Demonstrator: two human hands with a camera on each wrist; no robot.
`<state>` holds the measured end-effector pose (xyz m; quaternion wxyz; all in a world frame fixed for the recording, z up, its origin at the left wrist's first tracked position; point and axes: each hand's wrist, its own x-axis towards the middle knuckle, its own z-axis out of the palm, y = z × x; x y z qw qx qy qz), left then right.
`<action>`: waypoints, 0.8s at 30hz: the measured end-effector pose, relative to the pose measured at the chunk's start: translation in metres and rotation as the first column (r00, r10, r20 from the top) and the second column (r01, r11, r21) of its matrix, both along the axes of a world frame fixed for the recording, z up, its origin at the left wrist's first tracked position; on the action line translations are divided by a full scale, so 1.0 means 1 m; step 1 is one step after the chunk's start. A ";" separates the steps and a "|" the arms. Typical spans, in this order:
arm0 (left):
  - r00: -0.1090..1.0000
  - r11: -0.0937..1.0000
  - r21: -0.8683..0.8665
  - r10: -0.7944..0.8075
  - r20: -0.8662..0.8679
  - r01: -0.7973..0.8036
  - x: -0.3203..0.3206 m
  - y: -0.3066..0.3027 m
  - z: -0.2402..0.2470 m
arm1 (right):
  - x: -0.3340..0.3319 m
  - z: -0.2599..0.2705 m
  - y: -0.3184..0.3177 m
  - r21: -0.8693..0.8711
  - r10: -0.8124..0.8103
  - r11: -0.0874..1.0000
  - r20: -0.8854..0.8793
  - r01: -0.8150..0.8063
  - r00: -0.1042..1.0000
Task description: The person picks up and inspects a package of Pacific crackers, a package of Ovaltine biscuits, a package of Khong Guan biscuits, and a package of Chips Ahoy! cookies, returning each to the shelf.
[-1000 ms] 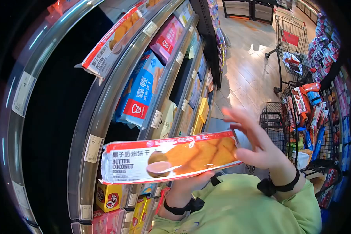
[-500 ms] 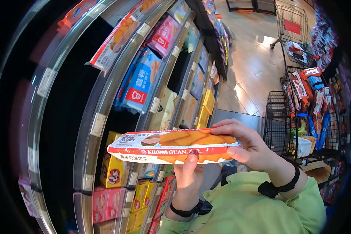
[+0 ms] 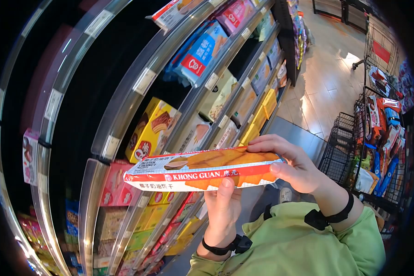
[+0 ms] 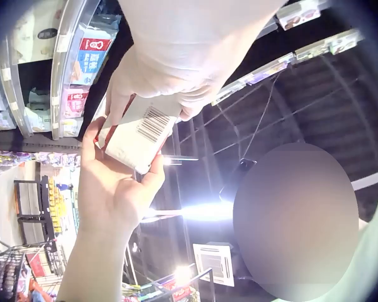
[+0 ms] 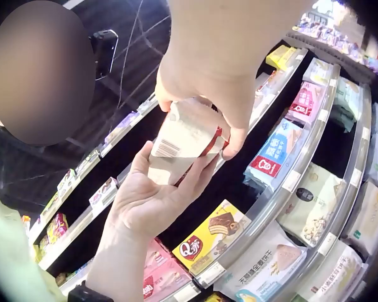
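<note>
A long red and white pack of butter coconut biscuits [image 3: 207, 172] lies roughly level across the head view, its red side band facing the person. My left hand [image 3: 223, 209] grips it from below near the middle, thumb on the front side. At its right end my right hand [image 3: 290, 163] pinches the pack between thumb and fingers. The left wrist view shows the pack's end with a barcode [image 4: 152, 124], held between the two hands. In the right wrist view a barcoded end of the pack [image 5: 183, 135] is also visible.
Curved shelves [image 3: 124, 106] with price tags run along the left, holding a blue wafer pack [image 3: 202, 53], a yellow box [image 3: 152, 129] and pink boxes [image 3: 119, 188]. At the right stands a cart [image 3: 377, 156] filled with packs; another cart is behind it.
The pack has turned so its red side band faces the person, and the right hand has closed onto its end. The view has swung left and down, showing more lower shelves.
</note>
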<state>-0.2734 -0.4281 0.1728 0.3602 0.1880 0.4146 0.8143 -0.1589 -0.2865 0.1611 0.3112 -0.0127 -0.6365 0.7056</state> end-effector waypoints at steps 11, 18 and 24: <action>0.998 0.997 0.016 0.070 -0.005 -0.070 -0.007 -0.041 0.003 | -0.017 0.007 -0.033 0.021 0.088 0.996 0.057 -0.089 0.995; 0.991 0.992 0.033 0.124 -0.043 -0.123 -0.050 -0.082 0.002 | -0.061 0.005 -0.069 -0.038 0.184 0.982 -0.035 -0.185 0.982; 0.942 0.980 -0.198 -0.047 -0.332 -0.021 -0.094 -0.146 -0.010 | -0.100 0.004 -0.100 0.054 0.265 0.958 0.206 -0.282 0.942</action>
